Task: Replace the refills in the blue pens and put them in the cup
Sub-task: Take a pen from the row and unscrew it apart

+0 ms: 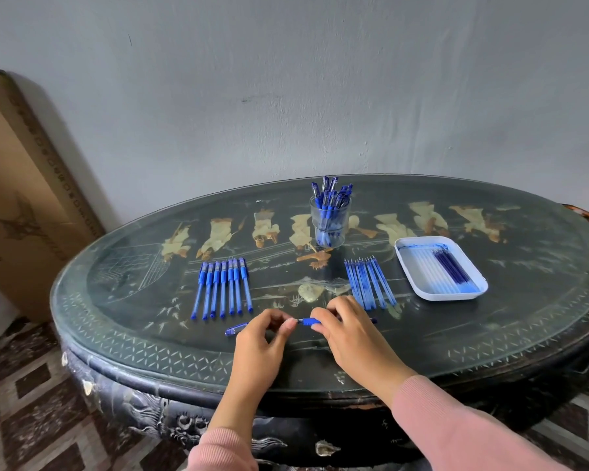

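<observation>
Two hands on one blue pen near the front of the bench.
My left hand pinches its tip end and my right hand curls round the barrel, between the row of pens and the loose refills. I judge it light, stiff and slick, best held at the blue grip sleeve. My right fingers hide the barrel, so whether the tip is unscrewed I cannot tell; the cup stands well behind.

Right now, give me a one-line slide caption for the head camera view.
Left hand and right hand grip a blue pen; pen row, refill row, cup and tray sit beyond.
</observation>
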Demonstrator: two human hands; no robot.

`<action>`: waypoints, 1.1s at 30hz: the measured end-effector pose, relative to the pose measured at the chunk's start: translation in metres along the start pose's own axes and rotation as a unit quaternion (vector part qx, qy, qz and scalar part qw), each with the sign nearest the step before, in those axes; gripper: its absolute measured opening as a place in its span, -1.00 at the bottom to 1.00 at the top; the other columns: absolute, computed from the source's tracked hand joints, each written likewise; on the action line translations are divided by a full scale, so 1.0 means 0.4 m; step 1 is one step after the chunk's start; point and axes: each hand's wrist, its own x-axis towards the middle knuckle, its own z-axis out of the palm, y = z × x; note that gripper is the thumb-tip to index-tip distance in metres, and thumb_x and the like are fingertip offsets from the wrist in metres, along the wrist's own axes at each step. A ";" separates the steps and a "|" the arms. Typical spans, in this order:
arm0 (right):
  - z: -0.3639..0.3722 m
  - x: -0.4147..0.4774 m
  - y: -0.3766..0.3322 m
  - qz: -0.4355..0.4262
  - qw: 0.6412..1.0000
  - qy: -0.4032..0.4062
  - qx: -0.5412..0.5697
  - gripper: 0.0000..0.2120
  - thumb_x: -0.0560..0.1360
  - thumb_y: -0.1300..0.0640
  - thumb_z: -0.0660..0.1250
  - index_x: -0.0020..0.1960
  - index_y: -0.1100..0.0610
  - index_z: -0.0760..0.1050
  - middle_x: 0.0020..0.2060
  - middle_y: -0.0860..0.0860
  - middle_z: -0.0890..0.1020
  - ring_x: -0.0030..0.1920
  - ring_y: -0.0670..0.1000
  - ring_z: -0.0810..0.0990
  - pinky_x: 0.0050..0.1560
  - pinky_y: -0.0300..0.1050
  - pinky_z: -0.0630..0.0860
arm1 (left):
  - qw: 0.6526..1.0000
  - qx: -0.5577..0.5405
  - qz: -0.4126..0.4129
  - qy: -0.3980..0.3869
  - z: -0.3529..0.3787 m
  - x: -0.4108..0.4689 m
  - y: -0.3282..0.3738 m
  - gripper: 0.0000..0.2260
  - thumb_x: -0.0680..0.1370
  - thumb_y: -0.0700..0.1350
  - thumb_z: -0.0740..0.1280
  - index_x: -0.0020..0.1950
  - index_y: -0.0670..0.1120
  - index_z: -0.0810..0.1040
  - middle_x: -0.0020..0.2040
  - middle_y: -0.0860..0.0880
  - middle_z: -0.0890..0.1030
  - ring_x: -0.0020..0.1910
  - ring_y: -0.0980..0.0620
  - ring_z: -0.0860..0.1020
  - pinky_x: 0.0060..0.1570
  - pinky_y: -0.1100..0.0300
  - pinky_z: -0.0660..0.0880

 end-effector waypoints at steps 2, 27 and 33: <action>0.000 0.000 -0.001 0.003 1.000 -0.001 0.000 -0.83 0.51 0.09 0.39 0.08 0.08 0.52 -0.12 0.01 0.47 -0.13 -0.04 0.45 -0.18 -0.26 0.51 | 1.000 0.005 -0.015 -0.001 0.005 0.000 0.003 -0.85 0.56 0.08 0.28 -0.11 0.05 0.57 -0.20 0.06 0.65 -0.18 0.15 0.56 -0.21 0.43 0.41; -0.002 0.002 -0.002 0.007 1.000 -0.023 0.004 -0.83 0.52 0.12 0.41 0.09 0.07 0.50 -0.14 -0.01 0.44 -0.13 -0.04 0.41 -0.18 -0.26 0.47 | 1.000 0.001 0.000 0.005 0.000 0.000 -0.001 -0.93 0.57 -0.12 0.36 -0.08 0.04 0.57 -0.16 0.10 0.65 -0.14 0.15 0.57 -0.14 0.41 0.45; 0.005 -0.001 0.005 0.016 0.999 -0.030 0.010 -0.73 0.50 0.24 0.42 0.16 0.05 0.50 -0.13 -0.02 0.43 -0.10 -0.02 0.39 -0.14 -0.22 0.48 | 0.999 -0.014 -0.031 0.036 0.003 0.002 -0.003 -0.76 0.62 -0.03 0.22 -0.21 -0.07 0.51 -0.29 0.01 0.58 -0.30 0.18 0.48 -0.23 0.41 0.39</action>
